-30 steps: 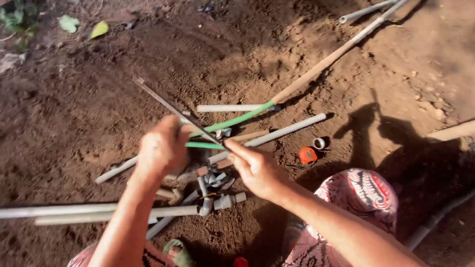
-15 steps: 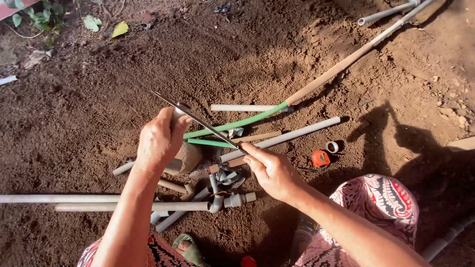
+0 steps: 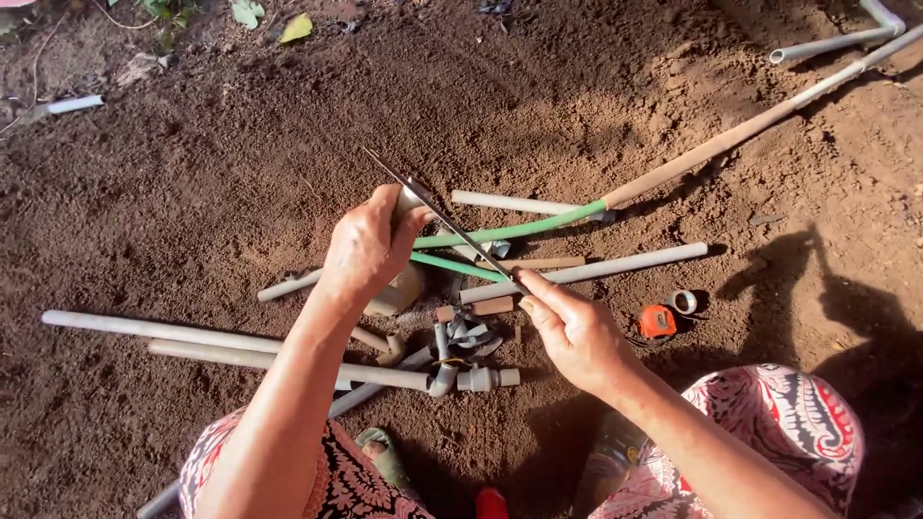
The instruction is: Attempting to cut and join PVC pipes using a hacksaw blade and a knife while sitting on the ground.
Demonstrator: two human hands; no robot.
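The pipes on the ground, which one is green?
The curved green pipe just beyond the hands, joined to the long brown pole. The other pipes, like the straight one beside it, are grey.

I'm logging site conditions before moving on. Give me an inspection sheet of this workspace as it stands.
Surface: bare brown soil, loose and uneven, part sunlit.
Job's things: thin hacksaw blade held slanted over a short pipe piece.
Clutter: grey pipes, pipe fittings, long pipes, green hose, orange tape measure, tape roll.
Hands: left hand grips the pipe piece; right hand pinches the blade's near end.
Cables: nothing seen.
Surroundings: fallen leaves at the top edge, more pipes top right, the person's patterned clothing below.
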